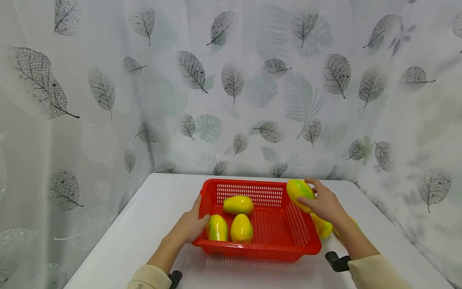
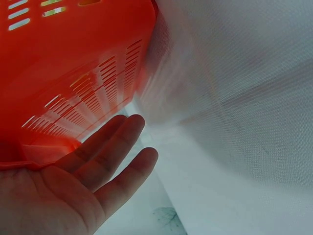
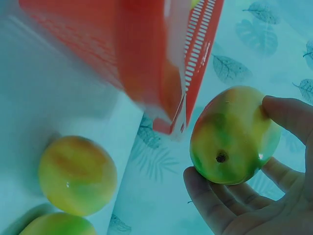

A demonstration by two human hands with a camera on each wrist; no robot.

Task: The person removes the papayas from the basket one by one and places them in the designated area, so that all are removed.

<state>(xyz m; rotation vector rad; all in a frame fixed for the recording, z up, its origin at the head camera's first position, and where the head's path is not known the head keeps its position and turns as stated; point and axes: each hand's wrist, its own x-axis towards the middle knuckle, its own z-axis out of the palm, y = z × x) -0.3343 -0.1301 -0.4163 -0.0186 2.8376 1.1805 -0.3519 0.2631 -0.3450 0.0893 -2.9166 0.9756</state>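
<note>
A red plastic basket (image 1: 260,246) with slotted walls stands on the white table. My left hand (image 1: 190,225) holds its left rim, thumb over the edge; in the left wrist view the fingers (image 2: 124,183) extend along the outside wall. Above the basket's right back corner, my right hand (image 1: 326,204) grips a yellow-green mango (image 1: 298,192) between thumb and fingers. The right wrist view shows the dark stem spot on this mango (image 3: 234,139). Three mangoes lie in the left half of the basket: one behind (image 1: 238,205), two in front (image 1: 242,228).
Beside the basket's right wall, partly hidden by my right forearm, are two more mangoes; one mango (image 3: 77,175) sits just behind the other mango (image 3: 58,226) in the right wrist view. A leaf-printed curtain (image 1: 231,112) surrounds the table (image 1: 144,224). Black straps (image 1: 337,261) show at my wrists.
</note>
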